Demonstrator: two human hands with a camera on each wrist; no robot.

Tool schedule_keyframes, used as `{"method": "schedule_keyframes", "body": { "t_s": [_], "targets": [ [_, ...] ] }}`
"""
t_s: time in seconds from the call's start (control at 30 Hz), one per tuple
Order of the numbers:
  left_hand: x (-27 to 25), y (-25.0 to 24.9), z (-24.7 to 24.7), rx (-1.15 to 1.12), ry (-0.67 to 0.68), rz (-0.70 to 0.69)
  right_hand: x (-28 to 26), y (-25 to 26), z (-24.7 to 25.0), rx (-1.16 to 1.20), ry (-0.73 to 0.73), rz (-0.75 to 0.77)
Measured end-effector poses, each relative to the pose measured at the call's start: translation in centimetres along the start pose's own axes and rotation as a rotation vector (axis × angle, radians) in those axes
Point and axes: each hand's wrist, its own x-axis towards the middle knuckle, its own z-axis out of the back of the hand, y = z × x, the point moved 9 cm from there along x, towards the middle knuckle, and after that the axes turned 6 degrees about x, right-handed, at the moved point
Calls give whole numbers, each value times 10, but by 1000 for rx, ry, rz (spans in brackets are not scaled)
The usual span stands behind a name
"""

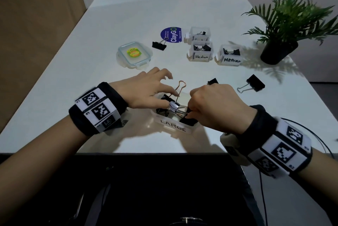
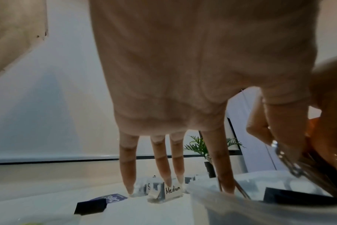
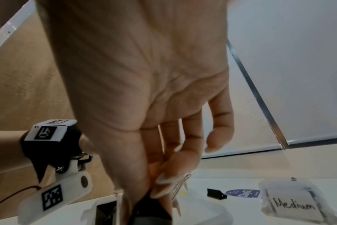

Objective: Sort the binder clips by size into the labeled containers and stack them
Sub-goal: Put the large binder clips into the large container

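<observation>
The clear LARGE container (image 1: pixel 172 127) sits near the table's front edge and holds several big black binder clips. My left hand (image 1: pixel 171 100) reaches in from the left. Its thumb and index finger pinch a large clip (image 1: pixel 167 98) whose wire handle (image 1: pixel 181 84) stands upright; the other fingers are spread above it. From the right, my right hand (image 1: pixel 189 114) is curled and pinches another large black clip (image 1: pixel 188 121) at the container's front right corner. In the right wrist view, thumb and fingertips (image 3: pixel 164 179) close on that clip (image 3: pixel 150 211).
Loose black clips lie at the back left (image 1: pixel 159 44), the right (image 1: pixel 255 84) and just past my right hand (image 1: pixel 213 81). Three small containers (image 1: pixel 201 51) stand at the back, two of them labeled Medium. A lid (image 1: pixel 134 54) lies at the left. A potted plant (image 1: pixel 281 46) stands at the far right.
</observation>
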Motion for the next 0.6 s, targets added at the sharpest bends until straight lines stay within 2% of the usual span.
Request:
{"method": "schedule_keyframes", "body": {
  "t_s": [0.07, 0.13, 0.2, 0.33, 0.47, 0.6],
  "targets": [
    [-1, 0, 5, -106, -41, -23, -2, -2, 1, -14, -1, 5],
    [-5, -2, 18, -250, -148, -50, -2, -2, 0, -34, 5, 13],
    [-9, -5, 30, -291, -252, -76, -2, 0, -3, -46, 16, 21],
    [-12, -17, 32, -198, -278, -118, -1, 3, -3, -24, -13, 21],
    [-16, -32, 27, -151, -281, -217, -2, 0, -5, 9, -35, -8],
    [-17, -28, 20, 62, -306, -225, -2, -2, -7, 19, -23, -13]
  ]
}}
